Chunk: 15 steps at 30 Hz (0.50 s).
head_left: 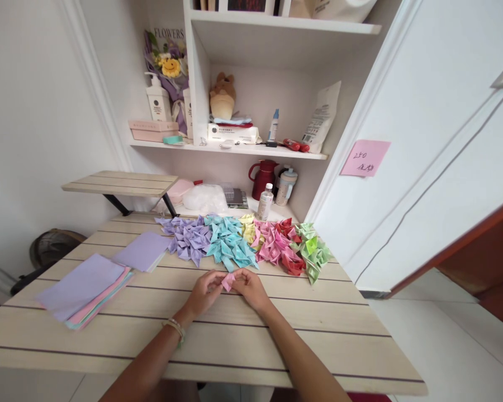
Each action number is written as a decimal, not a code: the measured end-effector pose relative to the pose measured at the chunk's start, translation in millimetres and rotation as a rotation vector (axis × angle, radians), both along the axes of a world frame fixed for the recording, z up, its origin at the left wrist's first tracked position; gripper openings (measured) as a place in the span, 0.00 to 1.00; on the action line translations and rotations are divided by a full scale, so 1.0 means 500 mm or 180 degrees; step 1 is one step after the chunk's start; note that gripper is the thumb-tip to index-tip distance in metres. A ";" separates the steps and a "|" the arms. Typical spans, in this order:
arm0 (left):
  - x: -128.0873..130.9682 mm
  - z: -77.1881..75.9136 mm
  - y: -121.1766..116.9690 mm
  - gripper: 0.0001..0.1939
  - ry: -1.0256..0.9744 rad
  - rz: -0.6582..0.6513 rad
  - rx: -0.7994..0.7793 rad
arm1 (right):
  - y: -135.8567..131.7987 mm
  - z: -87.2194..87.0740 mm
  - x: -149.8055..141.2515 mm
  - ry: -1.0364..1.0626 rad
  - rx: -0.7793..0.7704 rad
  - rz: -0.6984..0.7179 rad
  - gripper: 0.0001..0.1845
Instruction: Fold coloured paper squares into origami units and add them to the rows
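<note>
Between the fingertips of both hands is a small piece of folded pink paper (pixel 228 282), just above the slatted table (pixel 243 335). My left hand (pixel 205 291) pinches its left side and my right hand (pixel 250 287) its right side. Right beyond my hands lies a row of folded paper pieces, grouped by colour: purple pieces (pixel 191 238), blue pieces (pixel 230 243), yellow pieces (pixel 247 228), pink pieces (pixel 273 240), red pieces (pixel 292 263) and green pieces (pixel 316 257).
To the left lie a stack of coloured paper sheets (pixel 84 285) and a smaller purple stack (pixel 145 249). A small raised stand (pixel 121 183) is at the back left. Behind the row stand a clear bottle (pixel 265 202), a red jug (pixel 263 180) and a tumbler (pixel 286 187).
</note>
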<state>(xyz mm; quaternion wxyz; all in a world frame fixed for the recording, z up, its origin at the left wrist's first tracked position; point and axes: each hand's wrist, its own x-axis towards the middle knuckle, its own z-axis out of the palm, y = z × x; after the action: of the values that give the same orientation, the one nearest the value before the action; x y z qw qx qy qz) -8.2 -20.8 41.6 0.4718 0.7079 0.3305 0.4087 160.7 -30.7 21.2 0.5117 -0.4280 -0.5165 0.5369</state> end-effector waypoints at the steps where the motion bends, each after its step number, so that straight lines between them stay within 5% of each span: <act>1: 0.000 -0.002 0.001 0.13 -0.0014 -0.0007 -0.0020 | 0.000 -0.001 0.001 -0.0030 0.0021 -0.0008 0.20; 8: -0.004 -0.004 0.002 0.12 -0.0044 -0.0202 -0.0117 | 0.000 -0.003 0.004 -0.0275 0.0166 -0.0068 0.19; 15: 0.009 0.008 -0.005 0.12 0.0221 0.0057 0.0102 | -0.003 0.002 0.005 -0.0537 0.0269 -0.0125 0.19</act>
<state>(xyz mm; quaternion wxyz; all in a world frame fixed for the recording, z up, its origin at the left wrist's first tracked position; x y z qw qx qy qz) -3.6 -23.1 45.6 0.4450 0.7261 0.3464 0.3934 163.4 -32.3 22.2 0.4943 -0.4597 -0.5715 0.4665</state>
